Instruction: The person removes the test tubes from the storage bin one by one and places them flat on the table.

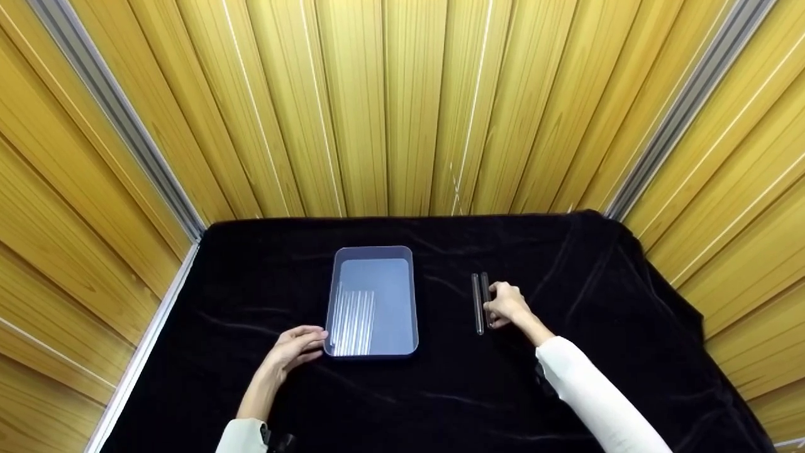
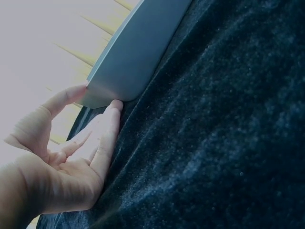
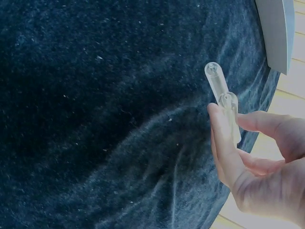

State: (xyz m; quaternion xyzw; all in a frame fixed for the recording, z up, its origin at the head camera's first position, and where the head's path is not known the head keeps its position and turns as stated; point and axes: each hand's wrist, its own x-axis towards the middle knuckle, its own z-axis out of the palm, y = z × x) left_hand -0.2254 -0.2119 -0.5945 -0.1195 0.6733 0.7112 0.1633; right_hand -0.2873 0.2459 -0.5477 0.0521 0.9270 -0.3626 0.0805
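A grey-blue rectangular tray (image 1: 393, 308) stands on black cloth, with several clear glass test tubes (image 1: 353, 324) side by side in its lower left part. My left hand (image 1: 294, 350) is at the tray's near left corner. In the left wrist view its thumb touches the rim, while a nearly straight finger meets the wall low down. Right of the tray, my right hand (image 1: 508, 304) pinches a test tube (image 3: 230, 112) between thumb and fingers. Another test tube (image 1: 477, 305) lies just left of it, nearly parallel; whether the two touch I cannot tell.
Black velvety cloth (image 1: 251, 277) with soft creases covers the table. Yellow wood-patterned panels (image 1: 409, 113) rise behind and at both sides, with grey metal posts (image 1: 685, 100) at the corners.
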